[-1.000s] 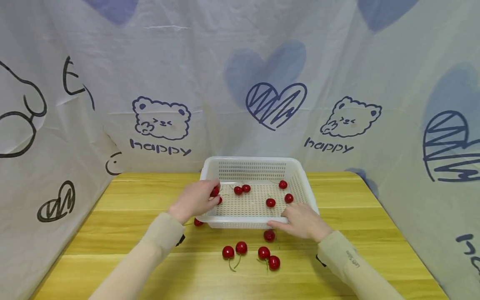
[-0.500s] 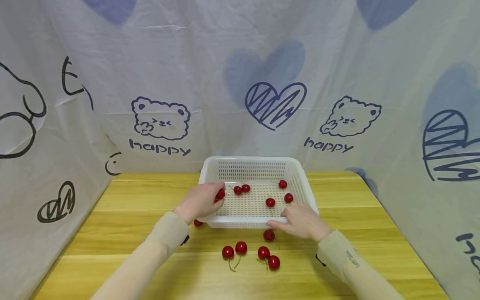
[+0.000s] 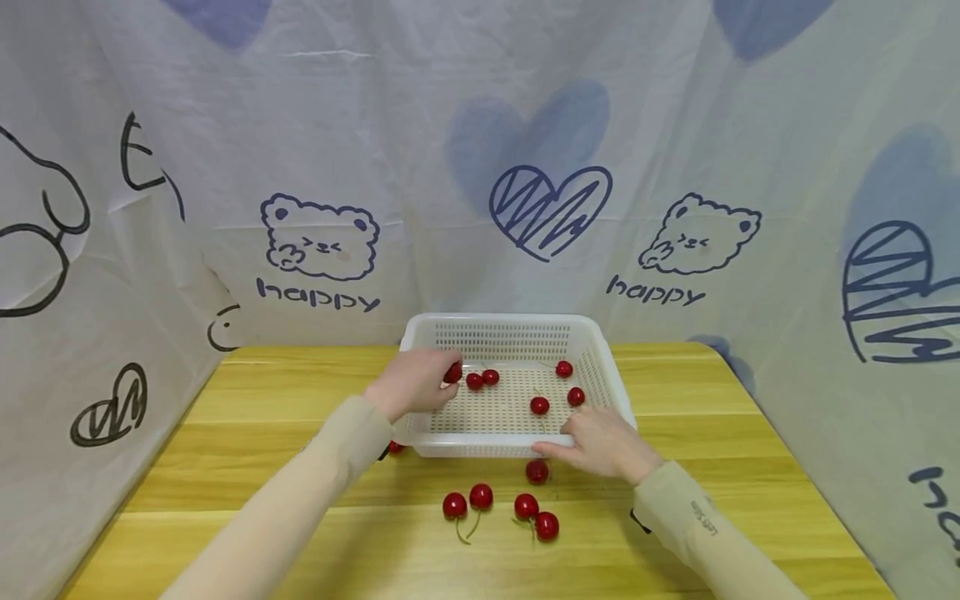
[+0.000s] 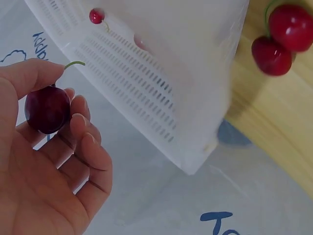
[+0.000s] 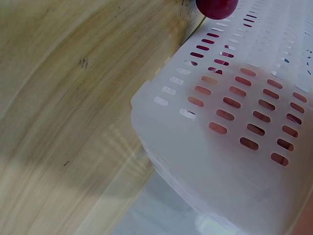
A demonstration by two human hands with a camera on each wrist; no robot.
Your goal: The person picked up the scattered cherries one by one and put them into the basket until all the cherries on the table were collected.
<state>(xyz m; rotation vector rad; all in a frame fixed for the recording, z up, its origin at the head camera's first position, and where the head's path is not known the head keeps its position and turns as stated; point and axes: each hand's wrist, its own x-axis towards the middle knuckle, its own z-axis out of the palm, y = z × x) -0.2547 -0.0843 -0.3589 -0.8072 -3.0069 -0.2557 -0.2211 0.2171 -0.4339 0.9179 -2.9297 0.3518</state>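
Observation:
My left hand (image 3: 414, 385) is over the left end of a white plastic basket (image 3: 472, 445). It pinches a dark red cherry (image 4: 47, 110) between thumb and fingers, the green stem sticking out past the fingertips. At the basket's front right, my right hand (image 3: 606, 442) grips the rim, thumb along the front and fingers inside. Those fingers show through the slots of the basket wall (image 5: 195, 161) in the right wrist view. Several cherries lie inside, among them a pair (image 3: 475, 382) near the left hand and one (image 3: 539, 406) near the right.
In front of the basket on the wooden table (image 3: 645, 550) lie two pairs of stemmed cherries, one pair with a cherry (image 3: 454, 506) at left. A single cherry (image 3: 537, 472) is close to the basket's front. Another cherry (image 3: 396, 447) sits by its left corner. A printed cloth (image 3: 435, 167) hangs behind.
My left hand has moved right and further over the basket, carrying the cherry in its fingers. The right hand stays on the rim, and the basket has hardly moved.

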